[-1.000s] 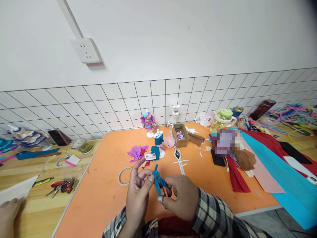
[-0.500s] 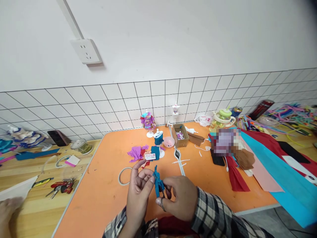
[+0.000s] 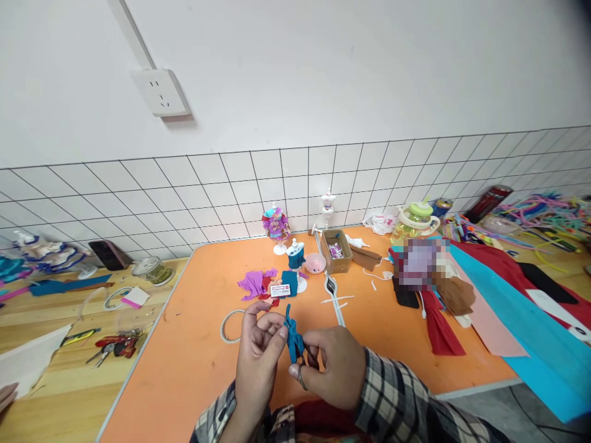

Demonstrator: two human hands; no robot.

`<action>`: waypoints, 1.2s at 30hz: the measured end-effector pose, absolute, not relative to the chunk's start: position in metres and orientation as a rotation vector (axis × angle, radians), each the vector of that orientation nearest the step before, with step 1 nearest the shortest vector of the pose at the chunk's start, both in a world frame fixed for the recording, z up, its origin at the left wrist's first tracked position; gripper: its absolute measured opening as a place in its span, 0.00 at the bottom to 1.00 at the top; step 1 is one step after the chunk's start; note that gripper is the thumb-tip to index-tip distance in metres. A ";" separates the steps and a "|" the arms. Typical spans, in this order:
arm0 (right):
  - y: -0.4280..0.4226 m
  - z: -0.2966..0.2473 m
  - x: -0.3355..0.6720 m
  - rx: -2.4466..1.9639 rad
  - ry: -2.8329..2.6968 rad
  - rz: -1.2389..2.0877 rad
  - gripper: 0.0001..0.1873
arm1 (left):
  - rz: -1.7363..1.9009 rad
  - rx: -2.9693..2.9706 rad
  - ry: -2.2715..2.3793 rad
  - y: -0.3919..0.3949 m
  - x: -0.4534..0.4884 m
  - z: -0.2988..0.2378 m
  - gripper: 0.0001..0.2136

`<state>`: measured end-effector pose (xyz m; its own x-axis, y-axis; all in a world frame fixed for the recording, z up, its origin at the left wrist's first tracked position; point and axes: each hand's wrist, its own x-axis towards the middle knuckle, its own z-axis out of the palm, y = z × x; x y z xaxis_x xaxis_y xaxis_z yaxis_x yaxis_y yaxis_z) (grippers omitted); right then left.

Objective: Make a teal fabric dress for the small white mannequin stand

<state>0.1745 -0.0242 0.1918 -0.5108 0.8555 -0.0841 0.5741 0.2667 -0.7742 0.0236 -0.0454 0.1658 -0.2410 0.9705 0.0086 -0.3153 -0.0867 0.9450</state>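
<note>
In the head view, my left hand (image 3: pixel 259 347) pinches a gathered piece of blue crepe paper (image 3: pixel 293 339) between thumb and fingers. My right hand (image 3: pixel 331 363) is closed at the paper's right side. A metal finger loop (image 3: pixel 302 376) sits around its thumb, seemingly the handle of small scissors whose blades are mostly hidden by the paper and fingers. Beyond my hands stands a small dress form (image 3: pixel 295 255) wrapped in blue paper. A white label card (image 3: pixel 280 290), a blue paper piece (image 3: pixel 290 282) and purple crepe paper (image 3: pixel 255 284) lie near it.
A tape roll (image 3: pixel 231 326) lies left of my hands. Farther back are a cardboard box (image 3: pixel 339 263), a pink bowl (image 3: pixel 315 263) and a green-lidded jug (image 3: pixel 415 221). Blue paper sheets (image 3: pixel 521 332) overhang the right edge. Another person's hand (image 3: pixel 6 395) shows at far left.
The blue crepe paper has turned slightly between my hands, its tip shifting a little left. The other person's hand has moved toward the left edge, off most of the white sheet.
</note>
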 end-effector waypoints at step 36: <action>-0.029 0.194 0.172 -1.286 -2.183 1.091 0.12 | 1.598 0.923 1.178 -0.045 0.032 0.174 0.22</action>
<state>0.1716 -0.0292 0.1936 -0.5085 0.8590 -0.0599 0.5635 0.2793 -0.7774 0.0317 -0.0445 0.1740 -0.2987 0.9532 0.0478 -0.2363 -0.1224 0.9640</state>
